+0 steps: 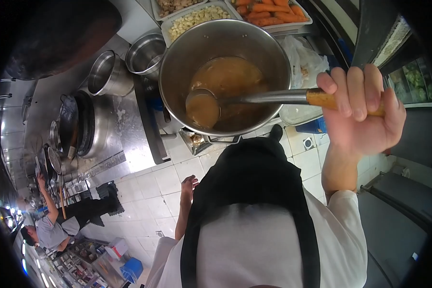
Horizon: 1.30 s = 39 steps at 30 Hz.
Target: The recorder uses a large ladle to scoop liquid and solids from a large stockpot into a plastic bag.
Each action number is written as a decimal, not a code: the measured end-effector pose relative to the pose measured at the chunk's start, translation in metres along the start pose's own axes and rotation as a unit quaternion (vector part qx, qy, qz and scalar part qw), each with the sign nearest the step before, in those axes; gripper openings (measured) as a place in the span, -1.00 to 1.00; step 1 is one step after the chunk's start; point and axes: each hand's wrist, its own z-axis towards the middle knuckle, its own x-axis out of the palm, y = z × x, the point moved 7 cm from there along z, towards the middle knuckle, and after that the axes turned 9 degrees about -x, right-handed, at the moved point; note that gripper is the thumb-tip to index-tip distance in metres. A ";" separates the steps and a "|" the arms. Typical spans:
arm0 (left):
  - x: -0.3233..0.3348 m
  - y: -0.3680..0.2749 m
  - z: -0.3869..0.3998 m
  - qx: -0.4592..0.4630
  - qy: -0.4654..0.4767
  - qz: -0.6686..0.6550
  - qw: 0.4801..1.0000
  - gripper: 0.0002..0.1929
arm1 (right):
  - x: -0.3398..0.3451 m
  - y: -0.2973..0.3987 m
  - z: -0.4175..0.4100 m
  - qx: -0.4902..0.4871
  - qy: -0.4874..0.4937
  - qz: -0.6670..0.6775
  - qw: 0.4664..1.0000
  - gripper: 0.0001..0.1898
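My right hand (360,108) is closed around the wooden grip of a long metal ladle (270,97). The ladle's bowl sits in a large stainless steel stockpot (223,32), filled with brown liquid and close to the pot's near left wall. Brown broth (230,73) covers the pot's bottom; its depth is hard to tell. At my left side, below the pot's rim, my left hand (189,185) hangs with fingers slightly curled and apart, touching nothing that I can see.
Behind the pot stand trays of peeled garlic cloves (198,19) and carrots (273,12). Two steel pots (106,73) and a wok (70,118) are on the steel counter (133,122) at left. A co-worker (57,226) stands farther off at the lower left. A dark rounded object (64,36) fills the upper left.
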 end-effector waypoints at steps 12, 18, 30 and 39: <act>0.003 -0.014 0.004 -0.013 0.022 0.055 0.998 -0.55 | 0.054 0.014 -0.025 0.019 0.014 -0.070 0.997 -0.72; 0.004 -0.019 0.010 -0.025 0.020 0.077 0.997 -0.54 | 0.065 0.014 -0.029 -0.001 0.023 -0.056 0.998 -0.66; 0.001 -0.019 0.004 0.011 0.040 0.010 0.999 -0.53 | 0.083 0.021 -0.023 -0.030 0.156 -0.064 0.985 -0.67; 0.007 -0.029 0.001 0.041 0.006 0.027 0.999 -0.57 | 0.037 0.037 -0.030 -0.025 -0.054 -0.029 0.998 -0.74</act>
